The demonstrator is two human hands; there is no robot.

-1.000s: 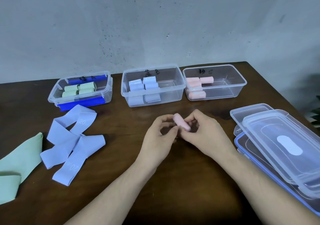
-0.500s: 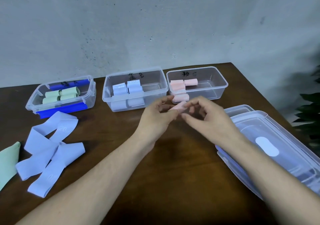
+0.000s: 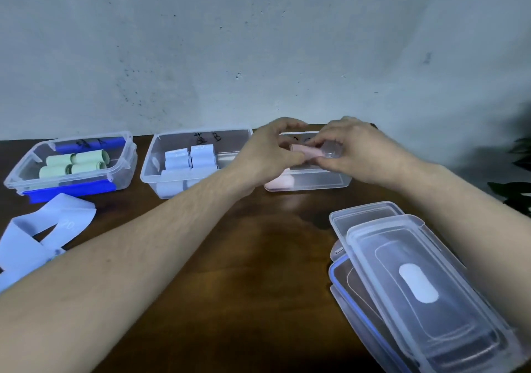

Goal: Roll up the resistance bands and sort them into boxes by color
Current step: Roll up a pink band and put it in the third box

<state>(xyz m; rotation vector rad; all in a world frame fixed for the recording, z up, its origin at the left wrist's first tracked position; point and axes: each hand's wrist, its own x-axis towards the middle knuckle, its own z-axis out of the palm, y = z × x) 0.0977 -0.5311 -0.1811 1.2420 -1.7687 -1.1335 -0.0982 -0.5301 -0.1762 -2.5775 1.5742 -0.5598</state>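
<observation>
My left hand (image 3: pixel 271 149) and my right hand (image 3: pixel 355 154) both pinch a rolled pink band (image 3: pixel 307 151) over the right clear box (image 3: pixel 324 181). Another pink roll (image 3: pixel 280 183) lies at that box's front left corner; my hands hide much of its inside. The middle clear box (image 3: pixel 201 137) holds several light blue rolls (image 3: pixel 191 157). In the left box (image 3: pixel 123 168), several green rolls (image 3: pixel 74 162) lie side by side. An unrolled light blue band (image 3: pixel 43 237) lies on the table at the left.
A stack of clear box lids (image 3: pixel 416 280) sits at the front right of the dark wooden table (image 3: pixel 258 257). A grey wall rises right behind the boxes. Dark plant leaves (image 3: pixel 514 188) show at the right edge.
Both hands have carried the pink roll from the table's middle forward to the right box. The view shifted, so the green flat band at the left is out of sight.
</observation>
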